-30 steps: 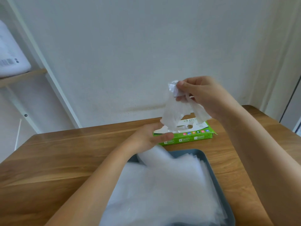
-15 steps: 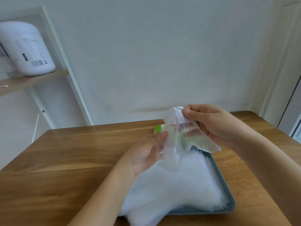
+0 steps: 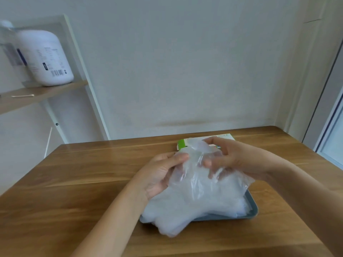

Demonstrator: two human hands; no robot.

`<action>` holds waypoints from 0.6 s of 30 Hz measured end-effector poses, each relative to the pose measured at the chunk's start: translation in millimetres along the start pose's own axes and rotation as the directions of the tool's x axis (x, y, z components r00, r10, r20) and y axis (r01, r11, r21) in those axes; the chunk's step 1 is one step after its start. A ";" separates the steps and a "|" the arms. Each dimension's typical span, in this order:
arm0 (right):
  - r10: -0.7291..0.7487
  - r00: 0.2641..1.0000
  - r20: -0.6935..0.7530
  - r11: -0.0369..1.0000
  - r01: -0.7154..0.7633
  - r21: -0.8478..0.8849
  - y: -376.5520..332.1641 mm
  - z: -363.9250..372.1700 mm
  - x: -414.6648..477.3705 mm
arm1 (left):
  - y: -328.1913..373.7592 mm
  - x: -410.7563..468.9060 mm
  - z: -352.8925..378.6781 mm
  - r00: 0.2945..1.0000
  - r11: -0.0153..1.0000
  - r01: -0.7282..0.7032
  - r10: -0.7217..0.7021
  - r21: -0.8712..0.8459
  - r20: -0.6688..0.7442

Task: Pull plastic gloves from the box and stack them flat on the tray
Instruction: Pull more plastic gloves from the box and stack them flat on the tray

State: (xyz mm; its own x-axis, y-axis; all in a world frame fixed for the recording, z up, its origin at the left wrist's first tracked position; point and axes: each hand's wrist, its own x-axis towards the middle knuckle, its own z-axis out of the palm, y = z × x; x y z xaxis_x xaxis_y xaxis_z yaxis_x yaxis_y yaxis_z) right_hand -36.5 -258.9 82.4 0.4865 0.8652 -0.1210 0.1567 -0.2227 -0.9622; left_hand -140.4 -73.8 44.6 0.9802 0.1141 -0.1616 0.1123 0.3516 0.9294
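A clear plastic glove is stretched between both my hands just above the tray. My left hand pinches its left edge with thumb and fingers. My right hand grips its upper right part, fingers curled into the film. Under it a pile of clear gloves lies on the grey-blue tray and spills over the tray's front left edge. The green and white glove box sits behind my hands, mostly hidden by them.
The wooden table runs up to a white wall. At the upper left a wooden shelf carries a large white jug and a cotton swab. A door frame stands at the right edge.
My right hand has come down from above the box with the glove. My left hand has taken hold of the glove's left edge, and the glove now spreads between both hands over the pile.
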 end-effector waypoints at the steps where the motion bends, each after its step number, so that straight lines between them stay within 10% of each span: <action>1: 0.021 1.000 0.003 0.999 -0.021 -0.040 0.5 -0.3 -3.7 | 2.9 -4.9 -0.8 0.999 0.998 -0.032 0.034 0.045 -0.025; 8: 0.077 0.967 -0.244 0.997 -0.070 0.037 -0.8 -2.5 -15.6 | 19.9 -32.4 -7.7 0.946 0.879 -0.168 0.270 0.445 -0.177; 14: -0.023 0.927 -0.374 0.996 0.053 0.069 -11.8 6.7 -14.2 | 25.6 -49.5 -9.4 0.965 0.823 -0.059 0.191 0.564 -0.179; 18: -0.261 0.875 -0.409 0.923 0.102 -0.371 -32.4 11.3 -13.2 | 28.9 -51.5 -19.7 0.943 0.738 0.094 0.149 0.668 -0.297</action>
State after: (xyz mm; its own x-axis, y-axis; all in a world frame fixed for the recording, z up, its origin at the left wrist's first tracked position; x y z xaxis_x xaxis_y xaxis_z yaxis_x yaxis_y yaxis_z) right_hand -57.6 -258.0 112.4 0.7358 0.6313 0.2451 0.5132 -0.2837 -0.8100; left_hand -190.8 -51.2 73.2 0.8931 0.4356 -0.1123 0.2834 -0.3511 0.8924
